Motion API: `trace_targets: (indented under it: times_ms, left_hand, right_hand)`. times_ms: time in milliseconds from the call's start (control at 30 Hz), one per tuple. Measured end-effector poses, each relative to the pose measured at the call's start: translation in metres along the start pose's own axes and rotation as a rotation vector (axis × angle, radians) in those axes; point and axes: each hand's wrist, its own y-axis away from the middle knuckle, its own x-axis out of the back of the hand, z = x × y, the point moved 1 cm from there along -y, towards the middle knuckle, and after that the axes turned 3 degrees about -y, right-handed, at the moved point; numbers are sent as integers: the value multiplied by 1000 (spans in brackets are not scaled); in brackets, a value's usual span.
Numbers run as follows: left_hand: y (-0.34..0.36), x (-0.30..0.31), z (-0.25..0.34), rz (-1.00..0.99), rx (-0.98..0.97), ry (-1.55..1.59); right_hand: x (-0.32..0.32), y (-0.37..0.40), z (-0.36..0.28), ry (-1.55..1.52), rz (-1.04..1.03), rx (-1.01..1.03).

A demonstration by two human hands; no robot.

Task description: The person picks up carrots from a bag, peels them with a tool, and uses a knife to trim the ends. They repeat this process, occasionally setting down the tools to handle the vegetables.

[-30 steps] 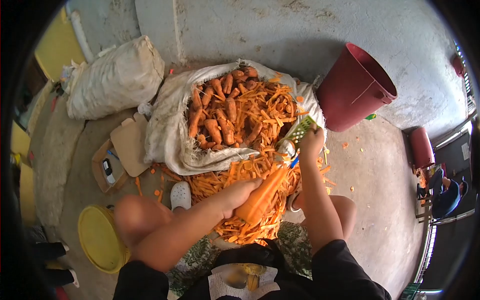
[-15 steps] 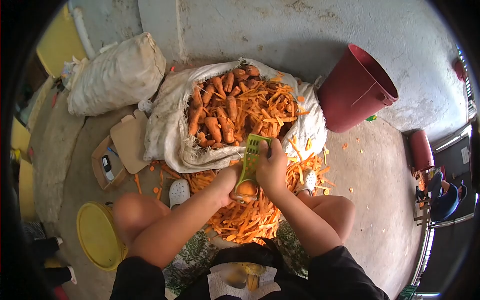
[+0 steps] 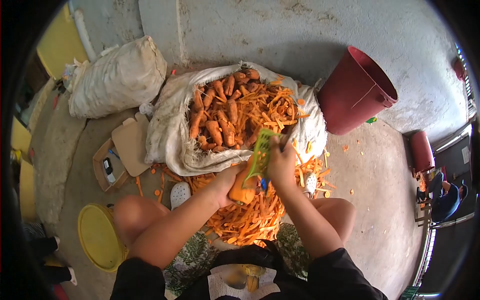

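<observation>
My left hand (image 3: pixel 226 186) is closed around a thick peeled carrot (image 3: pixel 243 191), its blunt end pointing toward me. In my right hand (image 3: pixel 282 167) is a green slotted hand grater (image 3: pixel 258 159), tilted and lying against or just over the carrot's right side. A small blue part shows just below the grater. Under both hands lies a heap of orange carrot strips (image 3: pixel 245 220) on the floor between my feet. Just beyond them, an opened white sack (image 3: pixel 167 135) holds unpeeled carrots (image 3: pixel 213 130) and more carrot strips (image 3: pixel 275 102).
A red bucket (image 3: pixel 345 95) leans by the wall at right. To the left are a full white sack (image 3: pixel 117 77), an open cardboard box (image 3: pixel 131 145) and a yellow lidded bucket (image 3: pixel 97 237). Another person (image 3: pixel 446 200) sits at far right.
The grater has shifted slightly right and turned more edge-on, with my right hand lower. The carrot in my left hand is now more exposed below it.
</observation>
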Motion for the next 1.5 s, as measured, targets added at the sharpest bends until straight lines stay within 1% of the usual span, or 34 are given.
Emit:
trace_targets:
  times_ms: [67, 133, 233, 300, 333, 367, 400, 433, 467, 533, 567, 633, 667, 700, 733, 800, 833, 867, 933, 967, 1033, 1067, 1133, 1167, 1233, 1267, 1300, 1333, 1367, 1400, 1433, 1467, 1500]
  left_hand:
    - [-1, -4, -1, 0, -53, 62]
    - [0, -4, -4, 25, -60, 5]
    - [-1, -4, -6, 78, -54, -51]
    - [1, -4, -7, 17, 69, -348]
    - [10, -13, -10, -63, 82, -315]
    - [20, -21, -11, -94, 94, -309]
    - [27, -24, -13, -121, 109, -305]
    - [25, -21, -14, -141, 62, -311]
    - [25, -19, -10, -141, 63, -318]
    - [26, -14, 3, -44, -57, -420]
    - [26, -12, 6, -43, -61, -418]
    - [23, -4, 11, 83, -230, -663]
    - [20, 0, 13, 147, -313, -786]
    - [19, 1, 18, 216, -405, -882]
    - [20, 1, 21, 216, -405, -882]
    - [27, -3, 30, 357, -517, -1363]
    - [26, 0, 28, 455, -708, -1517]
    - [25, 2, 28, 457, -708, -1514]
    - [24, 5, 30, 504, -639, -1578]
    - [25, 2, 30, 505, -639, -1578]
    - [30, -8, 31, 492, -549, -1640]
    - [28, -8, 30, 487, -550, -1642]
    - [25, -5, 25, 494, -646, -1642]
    - [25, -5, 25, 494, -646, -1641]
    - [27, -4, 24, 433, -730, -1674]
    - [31, -8, 23, 431, -732, -1673]
    - [37, -17, 22, 266, -873, -1622]
    - [45, -25, 20, 99, -1004, -1563]
    - [50, -32, 20, 39, -973, -1457]
    - [50, -31, 20, 36, -972, -1462]
    - [49, -30, 20, 1, -1010, -1372]
    - [47, -28, 20, -31, -1047, -1280]
    - [42, -25, 20, -106, -1048, -1212]
  right_hand:
    - [-11, 17, -1, 108, -30, 70]
    - [-11, 21, 0, 301, -15, 118]
    - [-8, 13, 6, 387, 34, 113]
    - [4, -11, 17, 508, 205, 124]
    - [25, -38, 43, 481, 310, 132]
    - [43, -54, 39, 500, 413, 17]
    - [62, -69, 47, 507, 492, -21]
    - [69, -70, 35, 375, 550, -59]
    - [82, -81, 55, 379, 582, -36]
    - [67, -65, 24, 322, 533, 87]
    - [64, -63, 23, 344, 442, 80]
    - [53, -57, 15, 399, 247, 95]
    - [50, -51, 8, 508, 119, 163]
    - [46, -48, 8, 571, -20, 149]
    - [43, -43, 7, 633, -158, 134]
    - [34, -28, 3, 638, -344, 132]
    - [30, -22, 2, 682, -418, 149]
    - [26, -17, -3, 683, -421, 150]
    - [17, -5, -14, 787, -518, 96]
    - [14, -2, -11, 757, -524, 81]
    - [11, 1, -5, 761, -519, 96]
    - [11, 1, -2, 767, -514, 109]
    - [12, 0, 3, 773, -514, 128]
    - [13, -1, 6, 749, -510, 131]
    - [15, -7, 17, 726, -505, 134]
    - [17, -15, 29, 734, -506, -5]
    - [20, -23, 43, 738, -506, -141]
    - [23, -29, 70, 736, -503, -141]
    - [24, -34, 103, 644, -559, -182]
    - [23, -35, 120, 552, -615, -224]
    - [14, -23, 80, 669, -658, -234]
    - [8, -16, 86, 669, -659, -233]
    - [2, -4, 96, 291, -748, -36]
